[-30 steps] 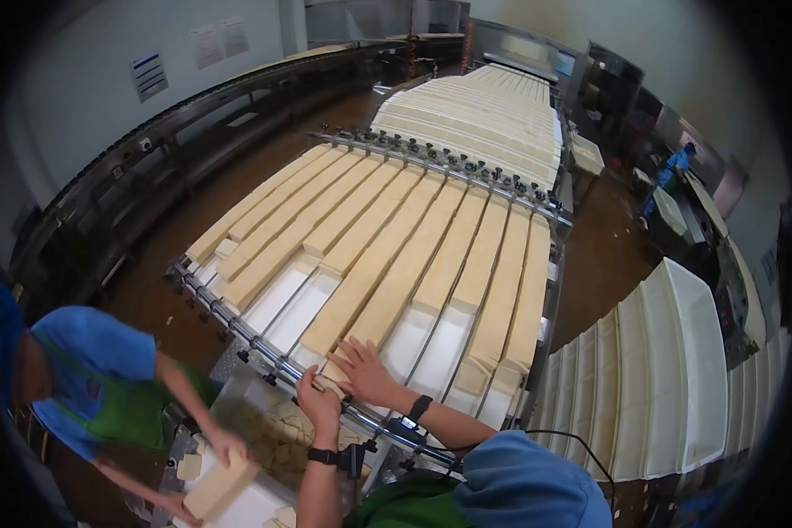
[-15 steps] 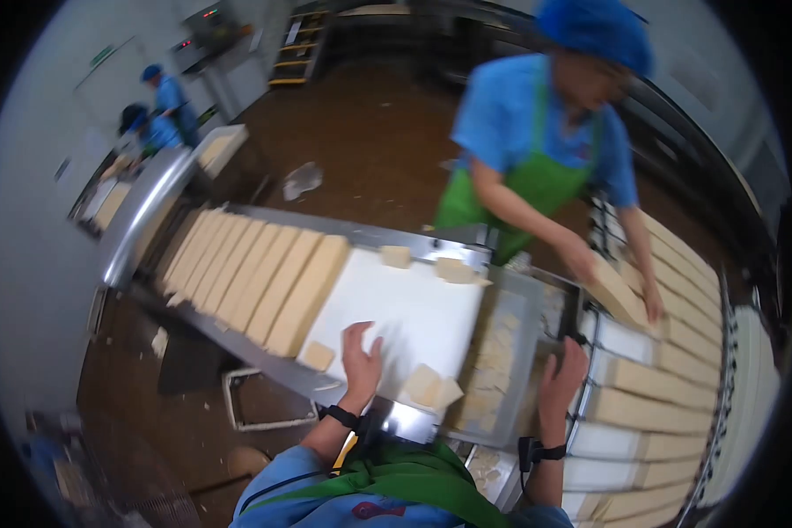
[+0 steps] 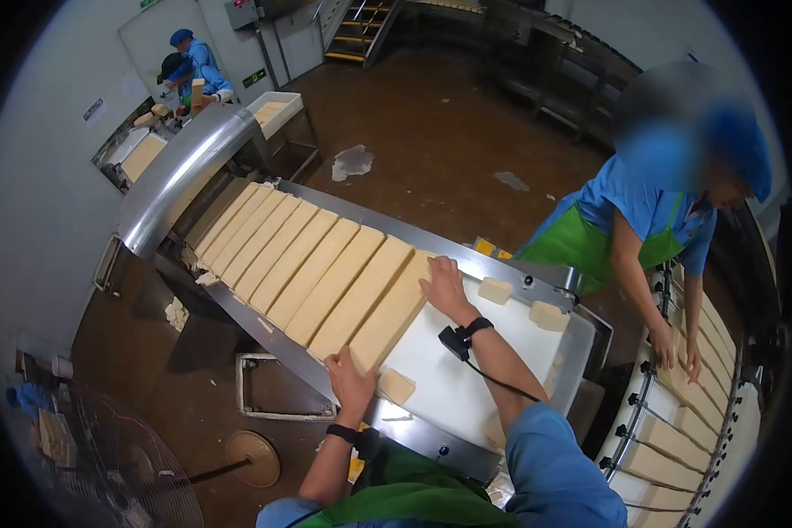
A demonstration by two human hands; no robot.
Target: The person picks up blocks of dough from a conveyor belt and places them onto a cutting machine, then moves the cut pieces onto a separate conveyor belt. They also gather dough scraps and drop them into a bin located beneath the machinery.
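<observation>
A row of long, pale yellow blocks (image 3: 312, 264) lies side by side on the white conveyor belt (image 3: 453, 352). My left hand (image 3: 350, 387) holds the near end of the last long pale block (image 3: 394, 310), at the right of the row. At its far end, my right hand (image 3: 446, 290) has its fingers around the same block. That block rests on the belt, close against its neighbour. Small cut pieces lie on the belt: one piece (image 3: 396, 385) by my left hand, another piece (image 3: 495, 290) beyond my right wrist.
At the right, a co-worker (image 3: 642, 220) in a green apron handles a block on a second conveyor (image 3: 673, 440) carrying more blocks. A curved metal cover (image 3: 185, 176) spans the belt's far left end. A fan (image 3: 123, 458) stands at the lower left, and scraps lie on the floor.
My hands were apart and empty; both have moved left and taken hold of the last block's ends. My view has turned left. The co-worker's block has been lowered onto the other conveyor.
</observation>
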